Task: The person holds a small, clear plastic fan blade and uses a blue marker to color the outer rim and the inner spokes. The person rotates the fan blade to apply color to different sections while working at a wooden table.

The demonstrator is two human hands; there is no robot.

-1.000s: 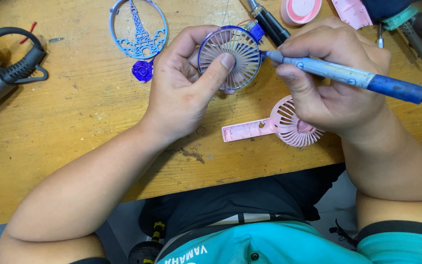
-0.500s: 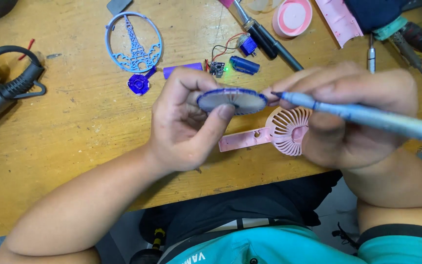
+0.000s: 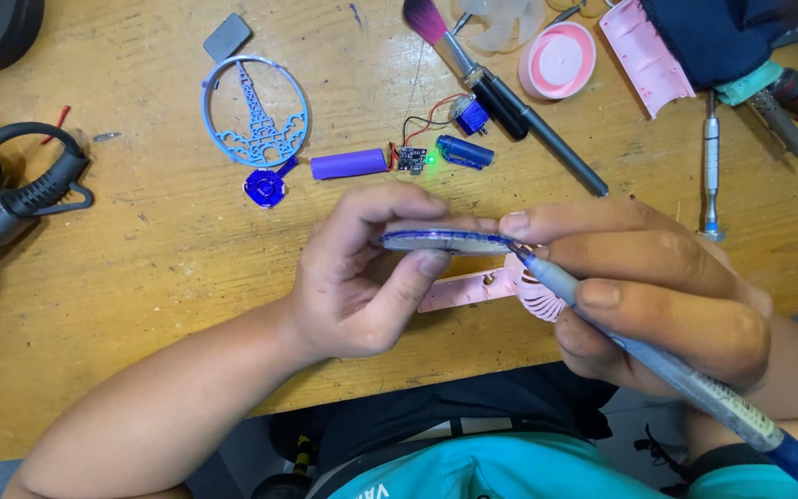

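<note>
Left hand (image 3: pixel 353 296): fingers pinch the blue fan grille (image 3: pixel 445 242), seen edge-on, middle of frame.
Right hand (image 3: pixel 648 296): fingers grip the blue pen (image 3: pixel 658 365), tip at the grille.
Under them: pink fan (image 3: pixel 501 288) on the tabletop (image 3: pixel 140 277).

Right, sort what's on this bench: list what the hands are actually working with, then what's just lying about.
In hand:
- left hand grips the round blue fan grille, held edge-on
- right hand holds the blue-grey pen-shaped tool, tip at the grille
- pink fan body lies under the hands

Lying about:
- purple cylindrical battery
- blue tower-pattern ring
- black-handled brush
- silver screwdriver
- round pink cap
</note>
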